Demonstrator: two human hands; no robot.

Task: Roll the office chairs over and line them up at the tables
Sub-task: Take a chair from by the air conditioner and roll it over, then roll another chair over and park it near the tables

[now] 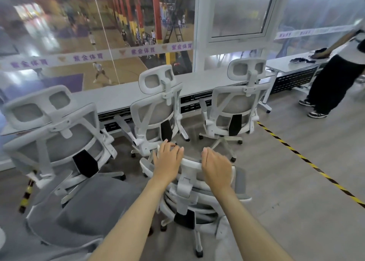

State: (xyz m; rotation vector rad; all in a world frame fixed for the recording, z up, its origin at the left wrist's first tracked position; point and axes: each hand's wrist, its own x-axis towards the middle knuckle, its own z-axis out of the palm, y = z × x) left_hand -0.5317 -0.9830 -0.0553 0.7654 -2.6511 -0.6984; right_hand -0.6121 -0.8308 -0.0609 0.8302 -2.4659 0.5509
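Office chair [186, 190] with a white frame and grey mesh, standing back from the long table [118, 97], behind the gap between the middle chair [156, 110] and the right chair [237, 102] at the table. Sits on little wheels [198, 253], so should roll with a soft push and need no lifting. Probably a bit heavy, and likely to spin or drift sideways if pushed on one side only. Hard plastic frame, stiff and good to hold; soft mesh not so good to press on. Best place to hold: the top of the headrest [190, 160], one hand on each side. Left hand [167, 160] laid on top of the headrest, fingers nearly straight, resting and not squeezing. Right hand [217, 168] near it on the same top edge, fingers bent over the rim; cannot tell if gripping tight or only resting. Nothing else in either hand.
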